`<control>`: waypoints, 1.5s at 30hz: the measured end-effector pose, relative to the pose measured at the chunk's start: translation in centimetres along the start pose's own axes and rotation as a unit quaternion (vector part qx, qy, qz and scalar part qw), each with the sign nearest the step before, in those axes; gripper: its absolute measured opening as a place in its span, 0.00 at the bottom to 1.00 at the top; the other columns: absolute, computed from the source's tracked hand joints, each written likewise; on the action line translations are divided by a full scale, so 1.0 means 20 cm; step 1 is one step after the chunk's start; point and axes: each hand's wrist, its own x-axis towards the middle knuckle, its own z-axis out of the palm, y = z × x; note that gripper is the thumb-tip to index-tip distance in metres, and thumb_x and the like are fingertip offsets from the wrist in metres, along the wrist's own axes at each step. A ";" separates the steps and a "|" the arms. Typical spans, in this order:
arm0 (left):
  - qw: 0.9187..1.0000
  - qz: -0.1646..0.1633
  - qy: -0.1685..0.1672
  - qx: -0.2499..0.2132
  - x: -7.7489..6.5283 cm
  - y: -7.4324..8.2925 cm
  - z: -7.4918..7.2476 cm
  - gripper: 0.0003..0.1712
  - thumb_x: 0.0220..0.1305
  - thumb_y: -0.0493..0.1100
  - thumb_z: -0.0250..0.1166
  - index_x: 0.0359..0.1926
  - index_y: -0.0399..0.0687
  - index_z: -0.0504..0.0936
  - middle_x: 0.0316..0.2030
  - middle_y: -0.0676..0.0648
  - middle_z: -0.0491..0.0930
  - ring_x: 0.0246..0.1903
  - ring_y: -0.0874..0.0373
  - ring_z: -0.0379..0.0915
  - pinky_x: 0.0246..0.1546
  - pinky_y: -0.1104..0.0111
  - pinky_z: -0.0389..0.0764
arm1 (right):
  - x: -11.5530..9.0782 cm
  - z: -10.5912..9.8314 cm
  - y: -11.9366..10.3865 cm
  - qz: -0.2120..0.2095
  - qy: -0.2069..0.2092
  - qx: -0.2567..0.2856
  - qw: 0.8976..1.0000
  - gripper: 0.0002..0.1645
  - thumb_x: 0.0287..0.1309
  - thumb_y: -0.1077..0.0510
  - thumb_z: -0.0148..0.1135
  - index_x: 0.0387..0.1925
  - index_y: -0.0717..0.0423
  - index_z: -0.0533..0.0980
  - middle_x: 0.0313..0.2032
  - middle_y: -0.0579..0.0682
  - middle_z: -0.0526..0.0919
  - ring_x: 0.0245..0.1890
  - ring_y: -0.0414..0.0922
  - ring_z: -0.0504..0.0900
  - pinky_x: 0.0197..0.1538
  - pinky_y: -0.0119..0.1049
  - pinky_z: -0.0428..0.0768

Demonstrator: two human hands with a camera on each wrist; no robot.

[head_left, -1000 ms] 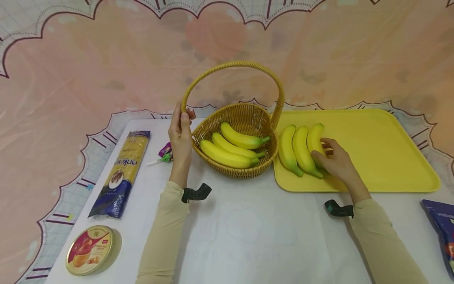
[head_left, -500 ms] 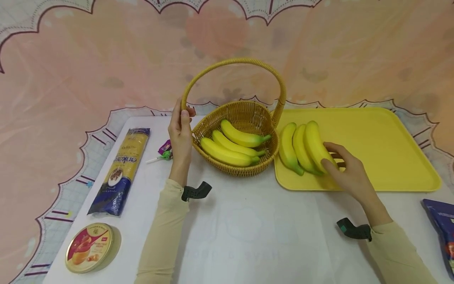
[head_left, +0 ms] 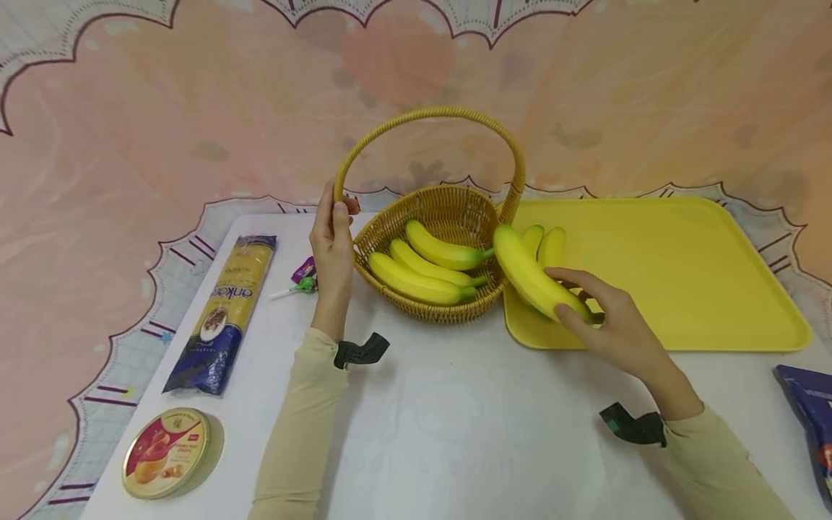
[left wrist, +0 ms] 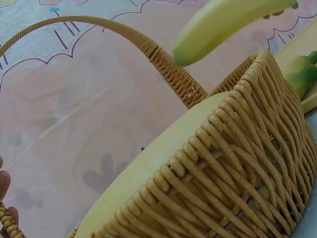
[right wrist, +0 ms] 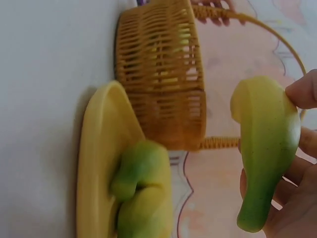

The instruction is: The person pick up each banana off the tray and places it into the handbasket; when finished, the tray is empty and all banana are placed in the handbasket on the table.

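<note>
My right hand (head_left: 607,321) grips a banana (head_left: 533,271) near its green stem end. That banana is lifted, its far tip beside the right rim of the wicker basket (head_left: 448,314); the right wrist view shows thumb and fingers around the banana (right wrist: 265,134). Under it, two more bananas (head_left: 552,247) lie on the yellow tray (head_left: 689,274), partly hidden. Inside the basket rest three bananas (head_left: 416,280). My left hand (head_left: 333,242) holds the left foot of the basket's arched handle (head_left: 429,115); in the left wrist view only its fingertips (left wrist: 4,183) show.
On the left of the white table (head_left: 442,426) lie a blue and gold pasta packet (head_left: 224,310), a lollipop (head_left: 302,286), a purple wrapped candy (head_left: 304,269) and a round candy tin (head_left: 165,453). A blue bag (head_left: 809,412) sits at the right edge.
My right hand has picked the rightmost banana up off the tray and carried it left, over the other two, to the basket's rim. The left hand stays on the handle.
</note>
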 end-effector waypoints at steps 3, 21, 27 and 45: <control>1.000 -0.011 0.003 -0.003 -0.01 -0.01 0.00 0.24 0.74 0.40 0.44 0.68 0.40 0.62 0.46 0.31 0.72 0.45 0.58 0.70 0.54 0.68 0.67 | 0.07 0.05 -0.02 -0.018 -0.018 0.006 1.000 0.28 0.60 0.59 0.62 0.62 0.43 0.70 0.55 0.47 0.78 0.42 0.35 0.71 0.40 0.26 0.71; 1.000 -0.010 -0.009 0.004 -0.01 -0.01 -0.01 0.24 0.74 0.40 0.45 0.68 0.43 0.64 0.46 0.32 0.73 0.45 0.57 0.71 0.55 0.63 0.68 | 0.52 0.36 -0.12 -0.061 -0.123 0.001 0.991 0.24 0.67 0.50 0.53 0.62 0.47 0.71 0.61 0.50 0.74 0.64 0.48 0.69 0.66 0.47 0.65; 1.000 -0.004 -0.013 0.011 0.00 0.00 -0.01 0.24 0.74 0.39 0.44 0.68 0.42 0.64 0.46 0.29 0.71 0.44 0.58 0.71 0.53 0.68 0.69 | 0.60 0.44 -0.14 -0.053 -0.160 -0.030 0.985 0.22 0.66 0.52 0.54 0.60 0.49 0.72 0.59 0.51 0.76 0.62 0.49 0.71 0.65 0.46 0.67; 1.000 -0.004 -0.010 0.013 0.01 0.00 -0.02 0.24 0.74 0.41 0.44 0.68 0.43 0.64 0.46 0.32 0.73 0.46 0.56 0.71 0.58 0.58 0.68 | 0.48 0.31 -0.06 -0.033 -0.040 0.043 0.998 0.17 0.67 0.56 0.52 0.54 0.52 0.75 0.53 0.50 0.77 0.56 0.47 0.73 0.59 0.48 0.70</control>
